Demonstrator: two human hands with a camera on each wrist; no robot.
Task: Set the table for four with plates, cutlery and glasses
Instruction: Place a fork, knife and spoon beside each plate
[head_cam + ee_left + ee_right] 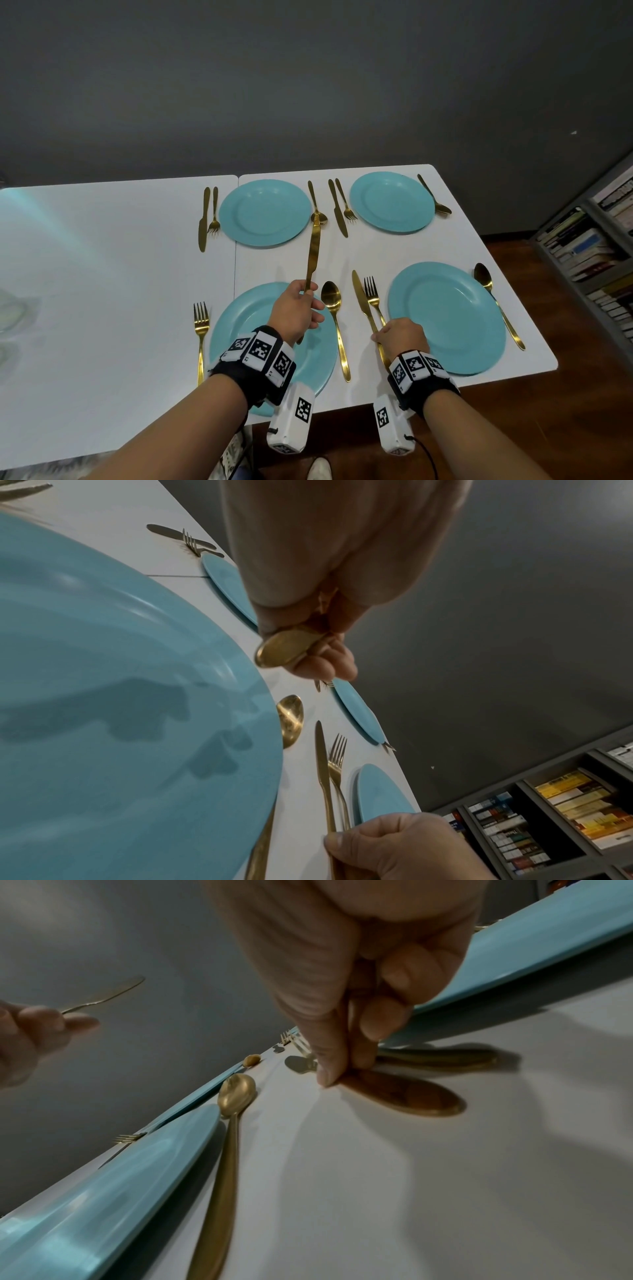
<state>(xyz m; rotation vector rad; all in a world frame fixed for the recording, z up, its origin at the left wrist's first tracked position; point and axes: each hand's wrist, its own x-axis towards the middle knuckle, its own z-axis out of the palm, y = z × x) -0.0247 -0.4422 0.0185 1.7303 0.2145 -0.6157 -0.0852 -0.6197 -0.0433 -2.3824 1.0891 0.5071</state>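
Four teal plates lie on the white table. Over the near-left plate my left hand grips the handle of a gold knife, lifted with its blade pointing away; the handle end shows under the fingers. My right hand pinches the handle of a second gold knife, which lies flat beside a fork, left of the near-right plate. A spoon lies right of the near-left plate and a fork left of it.
The far plates each have a knife and fork to the left and a spoon to the right. Another spoon lies right of the near-right plate. A bookshelf stands right of the table. Blurred pale shapes sit at the left edge.
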